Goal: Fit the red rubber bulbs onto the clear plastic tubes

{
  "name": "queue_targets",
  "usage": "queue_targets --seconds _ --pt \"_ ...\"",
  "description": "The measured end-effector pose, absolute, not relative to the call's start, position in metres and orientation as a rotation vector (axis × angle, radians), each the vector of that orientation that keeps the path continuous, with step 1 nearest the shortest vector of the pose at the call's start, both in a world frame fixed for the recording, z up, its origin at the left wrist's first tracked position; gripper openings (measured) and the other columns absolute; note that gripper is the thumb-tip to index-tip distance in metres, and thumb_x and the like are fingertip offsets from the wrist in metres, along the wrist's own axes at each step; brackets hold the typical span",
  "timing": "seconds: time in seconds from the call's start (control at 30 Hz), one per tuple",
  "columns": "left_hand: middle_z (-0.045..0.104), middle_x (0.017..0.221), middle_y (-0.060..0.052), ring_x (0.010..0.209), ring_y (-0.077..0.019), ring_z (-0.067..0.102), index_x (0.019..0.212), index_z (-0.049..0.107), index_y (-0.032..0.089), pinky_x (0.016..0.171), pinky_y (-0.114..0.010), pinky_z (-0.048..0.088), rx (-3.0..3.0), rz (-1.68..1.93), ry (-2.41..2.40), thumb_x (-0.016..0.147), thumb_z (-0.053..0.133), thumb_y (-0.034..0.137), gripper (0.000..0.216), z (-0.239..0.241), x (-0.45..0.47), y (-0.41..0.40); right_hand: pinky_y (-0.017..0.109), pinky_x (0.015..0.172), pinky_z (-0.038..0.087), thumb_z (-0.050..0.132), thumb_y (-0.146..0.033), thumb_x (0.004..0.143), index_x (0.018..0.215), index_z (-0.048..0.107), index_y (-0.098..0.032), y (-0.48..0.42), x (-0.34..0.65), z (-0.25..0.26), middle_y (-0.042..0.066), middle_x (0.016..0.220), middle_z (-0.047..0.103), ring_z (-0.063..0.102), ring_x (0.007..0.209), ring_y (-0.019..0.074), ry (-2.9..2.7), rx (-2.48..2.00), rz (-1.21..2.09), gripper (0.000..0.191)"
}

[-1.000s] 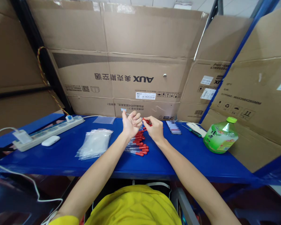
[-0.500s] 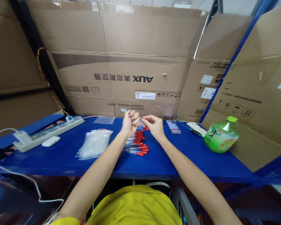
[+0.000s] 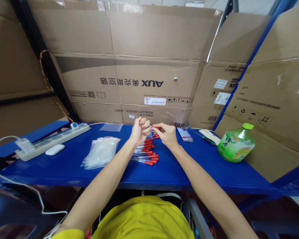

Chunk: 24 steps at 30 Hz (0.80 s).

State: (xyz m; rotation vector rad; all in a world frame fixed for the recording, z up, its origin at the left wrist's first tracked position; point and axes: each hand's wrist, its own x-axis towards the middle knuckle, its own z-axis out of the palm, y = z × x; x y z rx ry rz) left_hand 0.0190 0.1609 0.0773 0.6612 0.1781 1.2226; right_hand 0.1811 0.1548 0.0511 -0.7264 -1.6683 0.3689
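Observation:
In the head view my right hand (image 3: 168, 135) pinches the red rubber bulb (image 3: 155, 128) of a glass dropper between thumb and fingertips. The dropper's thin clear end points toward my left hand (image 3: 141, 131), which is curled into a fist beside it. Those curled fingers seem closed on the tube, but they hide most of it. Just below and between my hands lies a pile of droppers (image 3: 149, 152), their red bulbs mostly to the right and clear tubes to the left. My left forearm covers part of the pile.
Left of the pile are stacked clear zip bags (image 3: 101, 153), with another flat bag (image 3: 111, 127) behind. A power strip (image 3: 52, 142) and white case (image 3: 54, 149) lie farther left. To the right are a phone (image 3: 185, 134), a green-handled screwdriver (image 3: 208, 140) and a green bottle (image 3: 235, 144). Cardboard stands behind.
My right hand has shifted slightly to the right, and more of the red bulb shows between its fingers. My left hand stays closed in nearly the same place.

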Motion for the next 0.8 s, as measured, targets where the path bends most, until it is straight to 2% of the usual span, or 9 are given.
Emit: queue_targets --seconds 0.27,0.37,0.5,0.67,0.73,0.8 --pt "0.025 0.056 0.008 0.034 -0.0063 0.022 0.069 0.022 0.021 0.040 -0.022 0.014 0.681 1.152 0.177 0.102 0.046 0.032 0.042 0.078 0.016 0.161 0.038 0.090 0.057 0.070 -0.040 0.093 0.093 0.080 -0.027 0.152 0.191 0.060 0.006 0.097 0.080 0.074 0.092 0.0251 -1.872 -0.697 0.173 0.016" --pt "0.026 0.056 0.007 0.034 -0.0063 0.021 0.068 0.021 0.021 0.040 -0.021 0.014 0.700 1.125 0.172 0.104 0.042 0.034 0.043 0.081 0.014 0.161 0.036 0.085 0.058 0.071 -0.040 0.092 0.092 0.079 -0.026 0.153 0.189 0.058 0.006 0.095 0.080 0.075 0.086 0.0240 -1.807 -0.694 0.209 0.016" --pt "0.031 0.057 0.007 0.034 -0.0051 0.022 0.069 0.027 0.020 0.039 -0.020 0.016 0.702 1.135 0.156 0.107 0.035 0.049 0.048 0.085 0.013 0.159 0.032 0.071 0.059 0.072 -0.043 0.091 0.092 0.078 -0.023 0.156 0.180 0.054 0.005 0.087 0.080 0.074 0.072 0.0210 -1.680 -0.716 0.324 0.021" --pt "0.047 0.068 0.004 0.035 -0.0039 0.023 0.081 0.045 0.019 0.038 -0.021 0.016 0.657 1.222 0.053 0.102 0.021 0.072 0.061 0.085 0.015 0.156 0.031 0.075 0.058 0.070 -0.038 0.091 0.090 0.076 -0.022 0.154 0.175 0.056 0.005 0.089 0.079 0.072 0.076 0.0200 -1.663 -0.725 0.192 0.017" --pt "0.045 0.066 0.004 0.036 -0.0045 0.025 0.080 0.044 0.019 0.038 -0.021 0.017 0.648 1.239 0.013 0.103 0.018 0.070 0.061 0.083 0.015 0.157 0.031 0.076 0.058 0.070 -0.035 0.092 0.090 0.076 -0.022 0.152 0.176 0.058 0.005 0.088 0.079 0.072 0.076 0.0196 -1.658 -0.708 0.165 0.014" --pt "0.038 0.061 0.005 0.036 -0.0055 0.027 0.075 0.037 0.020 0.040 -0.022 0.019 0.650 1.240 -0.021 0.107 0.017 0.060 0.056 0.081 0.016 0.158 0.030 0.076 0.058 0.069 -0.031 0.092 0.090 0.075 -0.021 0.151 0.176 0.059 0.004 0.088 0.078 0.072 0.076 0.0190 -1.661 -0.682 0.168 0.012"
